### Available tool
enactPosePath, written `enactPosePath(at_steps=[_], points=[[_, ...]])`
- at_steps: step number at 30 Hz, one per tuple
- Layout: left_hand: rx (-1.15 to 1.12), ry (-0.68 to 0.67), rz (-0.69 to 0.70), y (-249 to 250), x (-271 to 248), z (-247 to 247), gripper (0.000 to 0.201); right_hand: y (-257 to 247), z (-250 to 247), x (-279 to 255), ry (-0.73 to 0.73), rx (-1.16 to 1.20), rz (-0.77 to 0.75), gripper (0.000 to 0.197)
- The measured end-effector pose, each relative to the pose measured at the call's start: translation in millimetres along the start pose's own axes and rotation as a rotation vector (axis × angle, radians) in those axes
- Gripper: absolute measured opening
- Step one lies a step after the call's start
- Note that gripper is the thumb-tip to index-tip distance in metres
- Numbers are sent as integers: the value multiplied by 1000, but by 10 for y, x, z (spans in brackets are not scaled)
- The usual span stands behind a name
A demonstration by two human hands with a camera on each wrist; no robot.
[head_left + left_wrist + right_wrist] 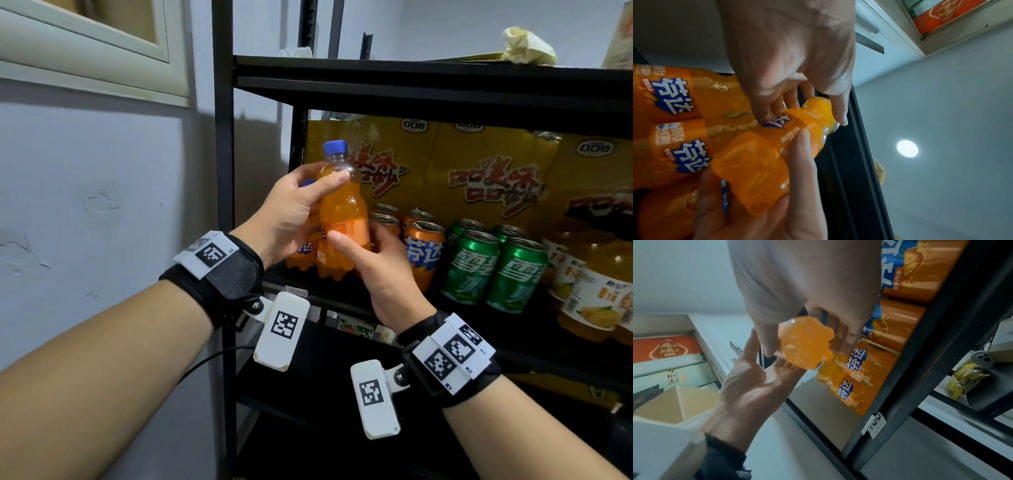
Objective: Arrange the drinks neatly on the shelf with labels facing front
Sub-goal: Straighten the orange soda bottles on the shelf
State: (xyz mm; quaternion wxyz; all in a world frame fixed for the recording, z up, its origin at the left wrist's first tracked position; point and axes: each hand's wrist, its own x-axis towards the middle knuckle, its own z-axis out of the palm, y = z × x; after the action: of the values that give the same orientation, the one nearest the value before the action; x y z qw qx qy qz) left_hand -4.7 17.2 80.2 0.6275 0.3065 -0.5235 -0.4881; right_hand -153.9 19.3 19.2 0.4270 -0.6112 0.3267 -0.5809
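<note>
An orange soda bottle with a blue cap is held upright in front of the left end of the black shelf. My left hand grips its shoulder, thumb across the front. Lower down, my right hand grips the label band, thumb in front and fingers behind. From the head view only a plain orange part of the label shows. The left wrist view catches part of the blue logo on the bottle. Seen from the right wrist, the bottle's base sits between both hands. Two matching bottles stand on the shelf behind.
Orange cans stand just right of the bottles, then green cans, then juice bottles at the far right. Yellow snack boxes fill the back of the shelf. The black upright post and a wall lie to the left.
</note>
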Motion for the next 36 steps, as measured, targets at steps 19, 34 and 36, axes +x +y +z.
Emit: enactPosePath(at_steps=[19, 34, 36], points=[[27, -45, -20, -115, 15, 82, 49, 20, -90, 21, 1, 29, 6, 56], [22, -31, 7, -78, -3, 76, 38, 40, -72, 2, 33, -19, -33, 54], [36, -73, -33, -84, -17, 87, 37, 44, -56, 2, 44, -2, -28, 59]])
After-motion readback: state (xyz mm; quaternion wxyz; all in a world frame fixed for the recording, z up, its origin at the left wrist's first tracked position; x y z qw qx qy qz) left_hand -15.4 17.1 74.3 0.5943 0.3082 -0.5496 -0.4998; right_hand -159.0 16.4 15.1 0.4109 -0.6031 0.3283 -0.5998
